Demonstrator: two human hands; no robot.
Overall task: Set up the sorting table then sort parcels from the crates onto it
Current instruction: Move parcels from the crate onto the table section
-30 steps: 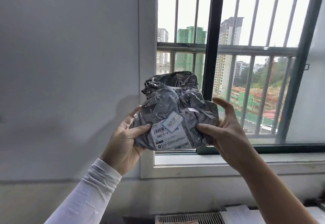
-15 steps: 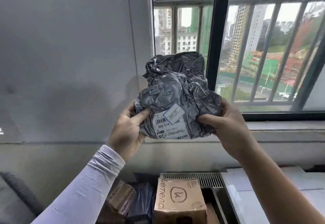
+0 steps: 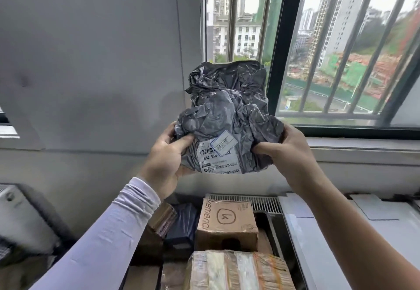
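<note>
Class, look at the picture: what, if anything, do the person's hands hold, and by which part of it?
Both hold one crumpled grey plastic parcel, raised upright. The left hand grips its lower left edge, the right hand its lower right edge, beside the white label.

Parcel sorting room: stacked cardboard boxes [image 3: 226, 223] below a barred window [image 3: 341, 46].

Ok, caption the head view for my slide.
Both hands, left and right, hold a crumpled grey parcel above the crate.

Both hands are lowering the grey parcel [image 3: 229, 117] from before the window [image 3: 341, 51] toward the cardboard box [image 3: 226, 223] coming into view below.
</note>
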